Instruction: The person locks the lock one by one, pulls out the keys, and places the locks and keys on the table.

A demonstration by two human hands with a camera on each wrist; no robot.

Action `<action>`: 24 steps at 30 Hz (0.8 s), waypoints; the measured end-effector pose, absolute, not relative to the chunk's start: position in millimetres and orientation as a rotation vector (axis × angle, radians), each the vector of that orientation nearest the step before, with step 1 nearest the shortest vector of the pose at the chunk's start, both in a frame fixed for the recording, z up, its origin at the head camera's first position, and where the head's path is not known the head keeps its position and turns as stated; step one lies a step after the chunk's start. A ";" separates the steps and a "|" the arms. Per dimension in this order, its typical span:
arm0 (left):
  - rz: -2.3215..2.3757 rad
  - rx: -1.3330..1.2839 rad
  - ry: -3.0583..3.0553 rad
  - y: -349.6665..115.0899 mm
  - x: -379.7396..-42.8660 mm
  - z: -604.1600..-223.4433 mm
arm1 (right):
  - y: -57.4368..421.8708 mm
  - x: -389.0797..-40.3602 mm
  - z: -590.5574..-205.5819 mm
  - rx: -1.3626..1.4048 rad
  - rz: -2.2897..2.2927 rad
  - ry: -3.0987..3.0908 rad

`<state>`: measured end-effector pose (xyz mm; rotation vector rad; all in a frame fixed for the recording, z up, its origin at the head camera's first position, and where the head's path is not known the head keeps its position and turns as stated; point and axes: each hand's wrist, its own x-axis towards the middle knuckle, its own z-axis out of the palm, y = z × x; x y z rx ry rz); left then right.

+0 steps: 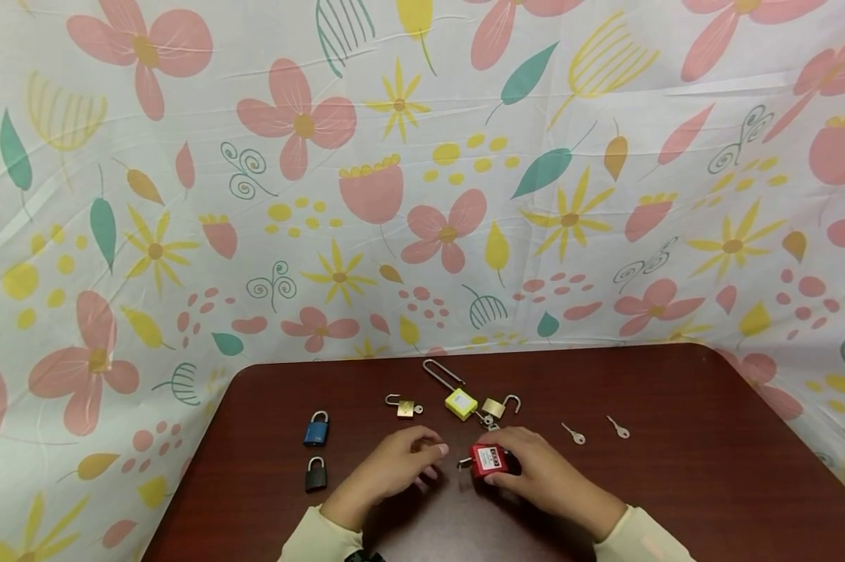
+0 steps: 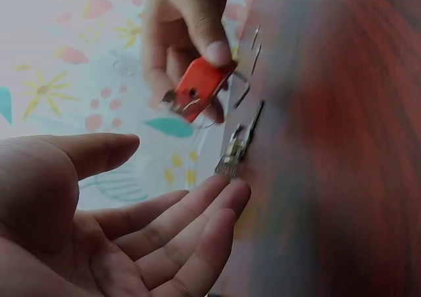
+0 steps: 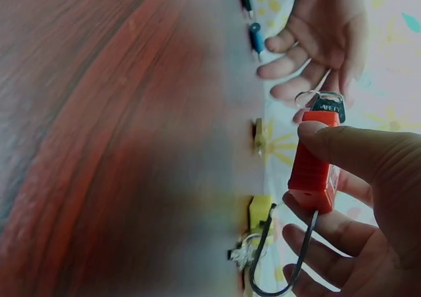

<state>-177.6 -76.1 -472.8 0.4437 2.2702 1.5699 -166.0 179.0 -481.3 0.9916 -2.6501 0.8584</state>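
My right hand (image 1: 534, 464) holds a red padlock (image 1: 488, 460) with a white label above the table, thumb on one side and fingers on the other. Its shackle (image 3: 304, 257) stands open in the right wrist view. At the opposite end sits a black-headed key (image 3: 328, 104) with a wire ring, pointing toward my left hand (image 1: 402, 464). That hand is apart from the padlock, its fingers loosely spread and holding nothing. Just beyond the hands lie a yellow padlock (image 1: 461, 403) with a long open shackle and a brass padlock (image 1: 494, 407), also open, with keys near them.
Another open brass padlock (image 1: 406, 409) with a key lies farther left. A blue padlock (image 1: 316, 429) and a black padlock (image 1: 316, 474) are at the left. Two loose keys (image 1: 574, 434) (image 1: 619, 427) lie right. Behind the dark wooden table (image 1: 710, 484) hangs a flowered cloth (image 1: 422, 195).
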 end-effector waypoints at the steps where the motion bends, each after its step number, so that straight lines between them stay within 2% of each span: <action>1: 1.577 0.446 2.255 -72.7 -177.3 -474.3 | 177.8 -165.6 -480.0 0.995 0.865 -2.654; 24: 1.714 0.432 1.862 -45.2 -171.8 -484.8 | 160.1 -160.9 -455.0 1.273 0.792 -2.655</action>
